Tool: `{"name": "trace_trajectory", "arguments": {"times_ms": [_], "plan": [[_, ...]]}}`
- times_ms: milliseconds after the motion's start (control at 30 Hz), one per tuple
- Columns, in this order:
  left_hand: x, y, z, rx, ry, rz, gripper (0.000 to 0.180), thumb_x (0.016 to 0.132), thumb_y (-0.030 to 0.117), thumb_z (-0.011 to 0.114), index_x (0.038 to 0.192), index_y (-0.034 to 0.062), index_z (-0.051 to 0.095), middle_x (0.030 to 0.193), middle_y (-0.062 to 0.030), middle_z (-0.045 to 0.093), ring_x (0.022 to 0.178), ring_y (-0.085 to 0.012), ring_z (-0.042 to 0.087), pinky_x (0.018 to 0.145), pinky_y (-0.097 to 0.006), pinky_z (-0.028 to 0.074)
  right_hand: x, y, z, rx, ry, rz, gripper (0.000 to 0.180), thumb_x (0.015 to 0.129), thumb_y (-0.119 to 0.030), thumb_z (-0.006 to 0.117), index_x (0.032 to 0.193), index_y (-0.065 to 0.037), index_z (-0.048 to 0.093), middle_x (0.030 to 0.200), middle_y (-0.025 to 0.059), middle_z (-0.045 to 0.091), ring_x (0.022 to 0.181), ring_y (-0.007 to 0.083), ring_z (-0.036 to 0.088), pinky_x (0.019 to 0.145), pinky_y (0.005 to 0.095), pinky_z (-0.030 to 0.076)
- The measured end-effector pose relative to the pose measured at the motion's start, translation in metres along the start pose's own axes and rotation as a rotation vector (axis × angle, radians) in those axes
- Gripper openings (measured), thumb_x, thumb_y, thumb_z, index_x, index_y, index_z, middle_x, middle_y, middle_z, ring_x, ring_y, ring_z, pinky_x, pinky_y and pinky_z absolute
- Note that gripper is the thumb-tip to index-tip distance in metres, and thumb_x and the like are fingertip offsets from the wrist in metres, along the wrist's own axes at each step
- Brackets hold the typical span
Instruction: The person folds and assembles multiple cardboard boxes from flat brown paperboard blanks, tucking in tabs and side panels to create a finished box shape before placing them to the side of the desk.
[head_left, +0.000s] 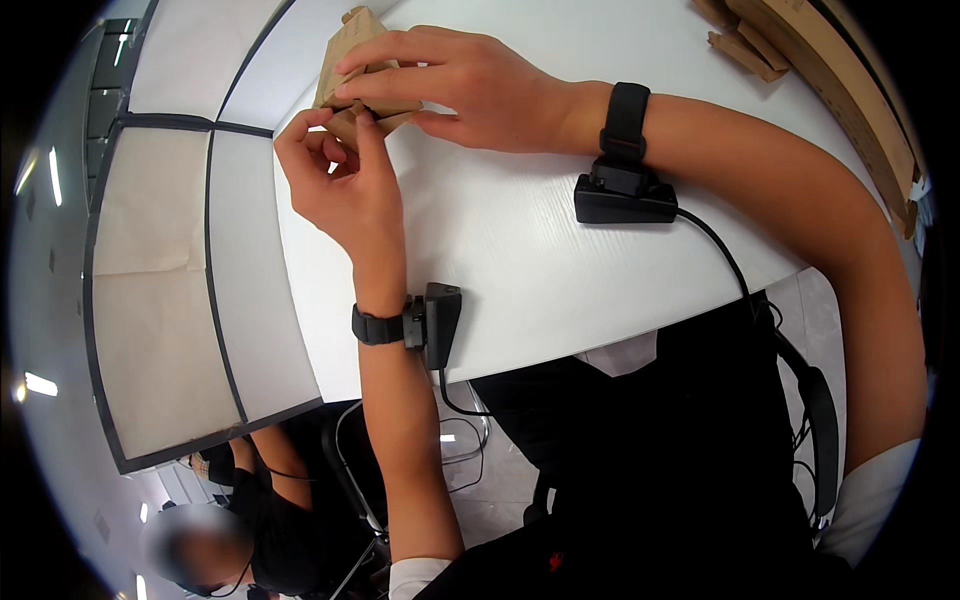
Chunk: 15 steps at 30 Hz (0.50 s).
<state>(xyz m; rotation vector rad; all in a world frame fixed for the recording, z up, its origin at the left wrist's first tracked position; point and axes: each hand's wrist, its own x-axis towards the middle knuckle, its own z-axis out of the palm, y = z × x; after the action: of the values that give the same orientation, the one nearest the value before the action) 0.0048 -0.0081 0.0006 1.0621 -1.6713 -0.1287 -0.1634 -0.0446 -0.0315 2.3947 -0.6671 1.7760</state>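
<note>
A small brown cardboard box stands at the far left of the white table. My left hand is closed at its near end, with thumb and fingers pinching a cardboard flap there. Across the top and right side of the box lies my right hand, its fingers bent over the cardboard and gripping it. What the box holds inside cannot be seen. Each wrist wears a black strap with a black device, the left device and the right device.
A larger open cardboard box sits at the table's far right, flaps folded out. Pale partition panels with black edges border the table's left side. Beyond them a person in black sits at lower left. A black cable hangs from my right wrist.
</note>
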Motion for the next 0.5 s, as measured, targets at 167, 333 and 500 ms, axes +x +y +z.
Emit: {"name": "trace_trajectory", "arguments": {"times_ms": [167,333,500], "plan": [[0.0011,-0.0064,-0.0025,-0.005,0.018,0.035,0.026,0.094,0.008,0.076,0.111,0.0054,0.056,0.079,0.0027,0.050,0.070,-0.0052,0.045,0.061,-0.019,0.042,0.0012,-0.0021,0.0005,0.019,0.007,-0.007,0.063,0.077,0.008,0.075,0.134,-0.019,0.067,0.136,-0.0022,0.062,0.116,0.0226,0.063,0.097,0.0341,0.058],[0.0002,-0.0046,-0.0011,0.026,0.054,0.045,0.027,0.094,0.006,0.074,0.110,0.0041,0.053,0.081,0.0015,0.051,0.070,-0.0048,0.046,0.062,-0.019,0.043,0.0027,-0.0025,0.0017,-0.002,0.024,-0.047,0.049,0.080,0.005,0.074,0.124,-0.017,0.069,0.132,-0.0028,0.062,0.114,0.0225,0.066,0.091,0.0341,0.060],[-0.0005,-0.0090,-0.0014,-0.074,0.060,0.054,0.029,0.094,0.005,0.073,0.112,0.0028,0.050,0.088,-0.0009,0.053,0.075,-0.0065,0.049,0.064,-0.021,0.048,0.0021,-0.0041,0.0006,0.015,-0.013,-0.011,0.061,0.077,0.007,0.076,0.132,-0.018,0.067,0.135,-0.0028,0.062,0.117,0.0229,0.063,0.098,0.0345,0.058]]}}
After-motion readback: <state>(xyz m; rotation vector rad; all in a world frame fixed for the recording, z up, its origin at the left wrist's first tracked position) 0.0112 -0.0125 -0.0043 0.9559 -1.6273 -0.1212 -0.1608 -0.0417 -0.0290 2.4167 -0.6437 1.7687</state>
